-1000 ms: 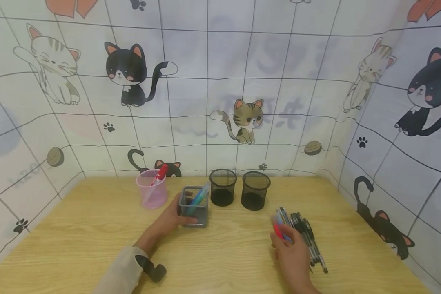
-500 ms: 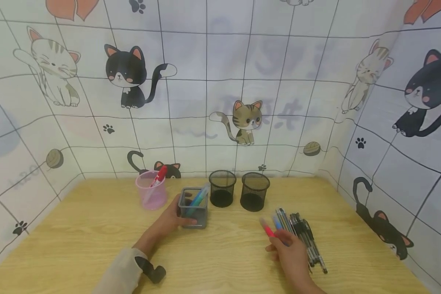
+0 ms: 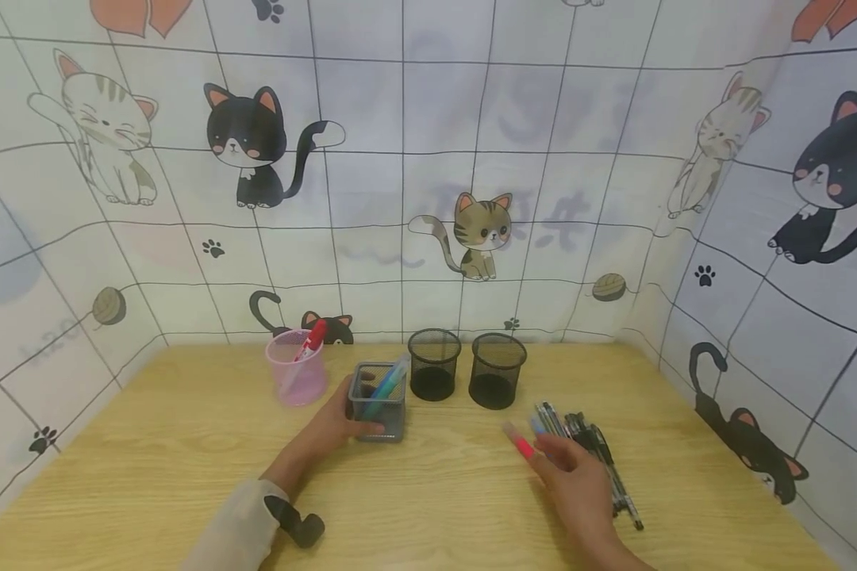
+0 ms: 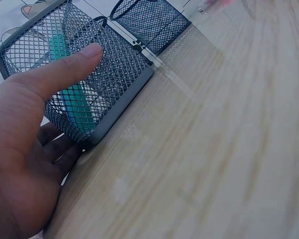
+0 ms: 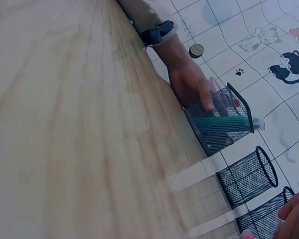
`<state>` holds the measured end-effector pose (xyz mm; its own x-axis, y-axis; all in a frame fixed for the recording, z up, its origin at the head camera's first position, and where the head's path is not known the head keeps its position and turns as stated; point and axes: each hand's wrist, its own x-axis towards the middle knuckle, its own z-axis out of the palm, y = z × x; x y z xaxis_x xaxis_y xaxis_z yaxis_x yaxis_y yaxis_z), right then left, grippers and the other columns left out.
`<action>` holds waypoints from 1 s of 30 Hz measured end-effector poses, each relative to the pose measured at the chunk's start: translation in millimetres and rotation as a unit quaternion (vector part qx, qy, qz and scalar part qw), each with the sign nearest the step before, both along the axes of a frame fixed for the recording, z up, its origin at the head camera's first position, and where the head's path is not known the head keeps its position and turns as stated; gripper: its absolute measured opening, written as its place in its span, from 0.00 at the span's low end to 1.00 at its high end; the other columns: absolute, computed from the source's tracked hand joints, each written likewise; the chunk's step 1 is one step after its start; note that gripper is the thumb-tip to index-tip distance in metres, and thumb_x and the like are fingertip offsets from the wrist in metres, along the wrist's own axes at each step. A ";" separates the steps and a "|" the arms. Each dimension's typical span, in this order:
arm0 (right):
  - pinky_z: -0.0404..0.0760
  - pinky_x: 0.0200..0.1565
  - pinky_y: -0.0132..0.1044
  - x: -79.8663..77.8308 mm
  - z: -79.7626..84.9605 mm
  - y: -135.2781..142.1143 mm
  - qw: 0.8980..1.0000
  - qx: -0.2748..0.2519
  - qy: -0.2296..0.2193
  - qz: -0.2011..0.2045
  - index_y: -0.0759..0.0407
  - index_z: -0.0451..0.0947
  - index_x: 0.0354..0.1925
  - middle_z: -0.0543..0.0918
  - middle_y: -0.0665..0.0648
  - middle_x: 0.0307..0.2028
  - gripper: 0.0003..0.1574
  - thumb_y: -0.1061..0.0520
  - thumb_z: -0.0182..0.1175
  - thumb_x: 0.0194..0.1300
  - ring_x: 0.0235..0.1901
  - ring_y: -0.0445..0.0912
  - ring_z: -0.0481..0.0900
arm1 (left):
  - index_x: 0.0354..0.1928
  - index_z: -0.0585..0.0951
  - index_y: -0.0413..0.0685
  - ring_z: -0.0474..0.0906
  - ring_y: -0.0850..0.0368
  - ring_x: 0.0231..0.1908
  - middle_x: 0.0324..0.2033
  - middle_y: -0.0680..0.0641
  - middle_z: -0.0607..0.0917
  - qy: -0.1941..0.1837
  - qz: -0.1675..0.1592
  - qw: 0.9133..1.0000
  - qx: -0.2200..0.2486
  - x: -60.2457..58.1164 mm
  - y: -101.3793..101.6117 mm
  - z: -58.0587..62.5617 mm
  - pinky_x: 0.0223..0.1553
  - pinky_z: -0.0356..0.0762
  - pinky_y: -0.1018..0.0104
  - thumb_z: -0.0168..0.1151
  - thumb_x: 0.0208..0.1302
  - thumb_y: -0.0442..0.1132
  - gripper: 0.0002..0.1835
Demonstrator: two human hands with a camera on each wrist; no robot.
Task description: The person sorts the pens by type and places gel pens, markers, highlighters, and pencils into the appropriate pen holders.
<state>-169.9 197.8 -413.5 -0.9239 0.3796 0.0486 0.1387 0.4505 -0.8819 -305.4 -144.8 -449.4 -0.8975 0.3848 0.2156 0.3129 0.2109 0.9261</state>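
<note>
My left hand (image 3: 333, 424) grips a grey square mesh pen holder (image 3: 380, 420) standing on the table, thumb along the near side and fingers behind it. A teal highlighter (image 4: 72, 94) leans inside that holder. At the right, my right hand (image 3: 578, 480) pinches a pink highlighter (image 3: 521, 444) near its lower end, its clear cap pointing away to the left. A blue highlighter (image 3: 537, 426) shows just beyond the index finger, mostly hidden. Beside and partly under this hand lies a bunch of black and clear pens (image 3: 600, 452).
Two black round mesh holders (image 3: 432, 385) (image 3: 496, 390) stand behind, right of the square one. A pink cup (image 3: 297, 381) with a red marker (image 3: 313, 339) in it stands at the left. Cat-printed cloth (image 3: 357, 198) forms walls round the wooden table (image 3: 428, 507).
The pink highlighter has moved left, away from the blue one. My right hand has shifted slightly and its fingers have changed position. The left hand and square holder stay put.
</note>
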 end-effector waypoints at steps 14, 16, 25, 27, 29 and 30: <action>0.78 0.45 0.28 3.0 -11.4 -10.3 0.997 -0.061 0.046 0.026 0.63 0.76 0.56 0.80 0.63 0.50 0.26 0.66 0.66 0.58 0.51 0.53 0.79 | 0.69 0.55 0.39 0.58 0.41 0.66 0.66 0.36 0.65 -0.018 0.008 1.000 -0.003 6.9 2.0 11.7 0.67 0.47 0.46 0.76 0.47 0.33 0.51; 0.78 0.44 0.28 2.6 -12.0 -10.8 0.997 -0.057 0.044 0.030 0.63 0.76 0.56 0.81 0.62 0.50 0.26 0.66 0.66 0.58 0.50 0.52 0.80 | 0.69 0.56 0.40 0.58 0.42 0.66 0.65 0.38 0.66 -0.018 0.007 1.000 0.003 6.1 1.7 9.9 0.67 0.47 0.48 0.76 0.46 0.33 0.50; 0.79 0.40 0.29 -10.6 -22.9 1.2 0.993 -0.008 0.031 0.115 0.59 0.79 0.51 0.84 0.52 0.41 0.30 0.62 0.75 0.47 0.40 0.44 0.81 | 0.68 0.58 0.45 0.62 0.46 0.64 0.63 0.41 0.70 0.003 0.005 1.000 0.015 1.1 1.6 1.7 0.67 0.49 0.50 0.77 0.46 0.35 0.49; 0.79 0.41 0.30 -13.9 -25.4 7.6 0.987 -0.018 0.033 0.157 0.60 0.79 0.50 0.84 0.52 0.41 0.29 0.62 0.75 0.47 0.40 0.45 0.81 | 0.68 0.59 0.45 0.63 0.46 0.64 0.62 0.41 0.70 0.004 0.007 1.000 0.013 1.2 1.3 1.2 0.66 0.50 0.50 0.77 0.45 0.35 0.49; 0.79 0.40 0.31 -15.8 -27.3 12.9 0.981 -0.022 0.034 0.191 0.60 0.80 0.49 0.83 0.53 0.41 0.28 0.62 0.74 0.47 0.39 0.45 0.81 | 0.67 0.59 0.45 0.63 0.45 0.63 0.62 0.41 0.71 0.005 0.008 1.000 0.012 1.7 1.5 0.8 0.66 0.50 0.49 0.77 0.45 0.35 0.48; 0.79 0.40 0.32 -16.2 -27.9 14.7 0.978 -0.020 0.034 0.204 0.60 0.80 0.49 0.83 0.53 0.41 0.27 0.62 0.74 0.48 0.39 0.45 0.81 | 0.67 0.59 0.44 0.63 0.45 0.63 0.61 0.41 0.71 0.004 0.008 1.000 0.011 1.8 1.4 0.5 0.66 0.50 0.49 0.77 0.45 0.36 0.48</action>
